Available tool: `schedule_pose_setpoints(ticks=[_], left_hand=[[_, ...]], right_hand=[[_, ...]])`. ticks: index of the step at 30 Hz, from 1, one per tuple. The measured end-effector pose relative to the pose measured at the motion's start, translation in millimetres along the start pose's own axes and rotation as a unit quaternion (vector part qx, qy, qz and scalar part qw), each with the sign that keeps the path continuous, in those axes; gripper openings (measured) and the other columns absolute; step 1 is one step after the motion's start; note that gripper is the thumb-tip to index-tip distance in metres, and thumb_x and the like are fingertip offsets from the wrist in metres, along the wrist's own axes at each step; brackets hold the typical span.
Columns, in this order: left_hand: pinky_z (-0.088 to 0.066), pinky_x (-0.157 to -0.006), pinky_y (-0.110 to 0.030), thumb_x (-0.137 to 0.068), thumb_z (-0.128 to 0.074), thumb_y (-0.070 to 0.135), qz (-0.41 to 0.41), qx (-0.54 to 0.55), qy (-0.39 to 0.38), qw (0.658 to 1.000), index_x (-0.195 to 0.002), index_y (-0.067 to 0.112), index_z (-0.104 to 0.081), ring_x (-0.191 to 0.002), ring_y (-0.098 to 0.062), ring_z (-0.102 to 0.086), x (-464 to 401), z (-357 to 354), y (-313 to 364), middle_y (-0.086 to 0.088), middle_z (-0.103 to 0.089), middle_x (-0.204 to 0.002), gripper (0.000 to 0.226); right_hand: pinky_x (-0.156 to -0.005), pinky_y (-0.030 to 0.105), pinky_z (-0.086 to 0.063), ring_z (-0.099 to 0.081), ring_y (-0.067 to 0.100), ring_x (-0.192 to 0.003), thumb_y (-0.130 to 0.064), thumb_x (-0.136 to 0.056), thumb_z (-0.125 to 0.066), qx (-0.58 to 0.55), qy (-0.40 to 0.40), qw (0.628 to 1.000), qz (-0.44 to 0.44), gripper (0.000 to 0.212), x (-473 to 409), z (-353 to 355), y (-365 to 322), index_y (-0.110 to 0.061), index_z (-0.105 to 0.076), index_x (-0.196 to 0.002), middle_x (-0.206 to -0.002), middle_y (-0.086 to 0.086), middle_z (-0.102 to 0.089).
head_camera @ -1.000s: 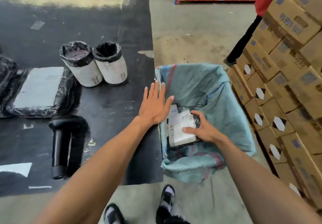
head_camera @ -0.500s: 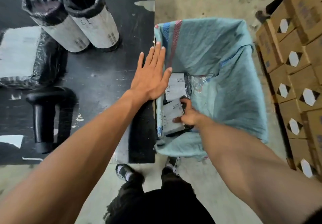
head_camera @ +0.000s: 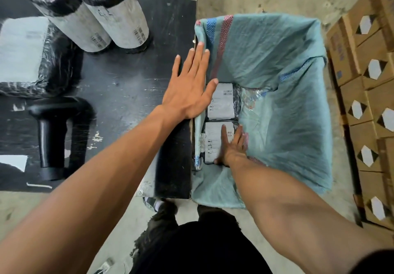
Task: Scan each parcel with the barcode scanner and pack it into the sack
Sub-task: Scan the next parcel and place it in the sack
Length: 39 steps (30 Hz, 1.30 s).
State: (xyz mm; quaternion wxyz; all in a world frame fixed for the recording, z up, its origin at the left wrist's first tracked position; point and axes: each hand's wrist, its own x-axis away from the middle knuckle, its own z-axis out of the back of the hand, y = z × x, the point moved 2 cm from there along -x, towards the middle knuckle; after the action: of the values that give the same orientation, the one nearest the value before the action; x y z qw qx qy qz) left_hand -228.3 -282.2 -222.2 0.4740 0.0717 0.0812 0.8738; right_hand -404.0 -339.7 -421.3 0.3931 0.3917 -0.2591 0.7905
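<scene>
A teal woven sack [head_camera: 283,77] hangs open beside the black table's right edge. Two flat black parcels with white labels lie at its bottom, one farther [head_camera: 222,101] and one nearer [head_camera: 213,143]. My right hand [head_camera: 232,146] lies flat on the nearer parcel, fingers spread, not gripping it. My left hand [head_camera: 191,88] rests open, palm down, on the table edge against the sack's rim. The black barcode scanner [head_camera: 53,133] lies on the table to the left, untouched. Two cylindrical parcels [head_camera: 119,15] and a flat black-wrapped parcel [head_camera: 27,54] wait on the table.
The black table [head_camera: 119,86] ends right at the sack. Stacked cardboard boxes [head_camera: 366,94] stand close on the sack's right. Concrete floor shows beyond the sack; my legs and shoes are below, between table and sack.
My right hand lowered the parcel to the sack's bottom, next to the other one, and now lies flat on it. The camera tilted further down. My left hand stayed on the table edge.
</scene>
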Motion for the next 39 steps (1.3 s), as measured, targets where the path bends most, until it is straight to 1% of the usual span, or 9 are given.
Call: schedule_pose_setpoints(ticks=[4,10,15,21,26,29,32,35,39], left_hand=[[0.001,-0.124,-0.051,-0.105,-0.022,0.049,0.004,-0.012,0.005,1.000,-0.161,0.009,-0.002,-0.155,-0.023,0.004,0,-1,-1,-0.009,0.006,-0.168,0.071],[0.003,-0.124,-0.050,-0.106,-0.021,0.048,0.008,0.005,0.004,1.000,-0.161,0.010,0.000,-0.155,-0.021,0.006,0,-1,-1,-0.007,0.009,-0.168,0.070],[0.004,-0.125,-0.048,-0.106,-0.020,0.048,0.008,0.022,0.002,1.000,-0.161,0.012,0.002,-0.155,-0.020,0.008,2,-2,-1,-0.005,0.011,-0.168,0.069],[0.005,-0.124,-0.048,-0.106,-0.017,0.050,0.008,0.026,-0.001,1.000,-0.160,0.014,0.006,-0.154,-0.018,0.011,2,-2,-1,-0.003,0.016,-0.167,0.069],[0.007,-0.124,-0.046,-0.106,-0.018,0.048,0.005,0.042,-0.007,0.999,-0.160,0.013,0.007,-0.154,-0.018,0.011,3,3,-1,-0.004,0.016,-0.167,0.069],[0.010,-0.124,-0.043,-0.107,-0.020,0.048,0.011,0.079,-0.017,0.997,-0.160,0.011,0.005,-0.154,-0.017,0.011,6,9,-2,-0.005,0.012,-0.167,0.069],[0.002,-0.125,-0.044,-0.105,-0.029,0.050,0.003,0.121,-0.047,0.992,-0.160,0.006,-0.006,-0.155,-0.025,-0.002,6,23,-4,-0.011,-0.004,-0.168,0.074],[-0.031,-0.111,-0.044,-0.099,-0.049,0.048,-0.037,0.113,-0.019,0.993,-0.140,0.002,-0.044,-0.129,-0.038,-0.047,9,54,-18,-0.019,-0.052,-0.140,0.062],[-0.044,-0.097,-0.042,-0.097,-0.050,0.050,-0.048,0.090,0.051,0.993,-0.129,0.004,-0.056,-0.114,-0.034,-0.056,26,103,-54,-0.016,-0.060,-0.124,0.056]], right_hand=[[-0.127,0.069,-0.015,0.040,0.045,-0.151,-0.017,-0.088,-0.087,-0.010,0.015,1.000,0.005,0.148,-10,-11,-3,-0.046,0.049,-0.139,-0.138,0.015,0.068],[-0.127,0.068,0.003,0.040,0.050,-0.149,-0.043,-0.090,-0.084,0.028,-0.036,0.999,-0.006,0.144,-8,0,-4,-0.040,0.048,-0.147,-0.143,0.022,0.064],[-0.129,0.064,0.006,0.030,0.049,-0.156,-0.067,-0.102,-0.053,0.035,-0.082,0.996,0.000,0.106,3,28,-2,-0.040,0.031,-0.161,-0.164,0.018,0.045],[-0.132,0.055,0.000,0.014,0.038,-0.163,-0.059,-0.110,-0.041,-0.070,-0.004,0.997,0.026,0.083,28,77,-3,-0.025,0.002,-0.172,-0.177,0.016,0.014],[-0.127,0.043,-0.025,-0.029,0.034,-0.159,-0.050,-0.109,-0.051,-0.213,0.102,0.969,0.069,0.074,65,123,-2,-0.018,-0.023,-0.169,-0.173,0.011,-0.032],[-0.122,0.040,-0.033,-0.038,0.035,-0.154,-0.050,-0.108,-0.055,-0.234,0.171,0.954,0.073,0.071,86,144,3,-0.015,-0.033,-0.166,-0.168,0.014,-0.041],[-0.120,0.041,-0.036,-0.043,0.036,-0.151,-0.058,-0.103,-0.058,-0.246,0.232,0.938,0.080,0.076,103,161,7,-0.013,-0.041,-0.162,-0.163,0.015,-0.049],[-0.122,0.046,-0.036,-0.041,0.036,-0.152,-0.064,-0.101,-0.058,-0.246,0.264,0.929,0.079,0.082,127,177,3,-0.010,-0.042,-0.160,-0.160,0.016,-0.051],[-0.121,0.046,-0.036,-0.042,0.034,-0.151,-0.066,-0.099,-0.059,-0.250,0.305,0.913,0.105,0.083,167,192,-30,-0.011,-0.044,-0.159,-0.161,0.015,-0.050]])
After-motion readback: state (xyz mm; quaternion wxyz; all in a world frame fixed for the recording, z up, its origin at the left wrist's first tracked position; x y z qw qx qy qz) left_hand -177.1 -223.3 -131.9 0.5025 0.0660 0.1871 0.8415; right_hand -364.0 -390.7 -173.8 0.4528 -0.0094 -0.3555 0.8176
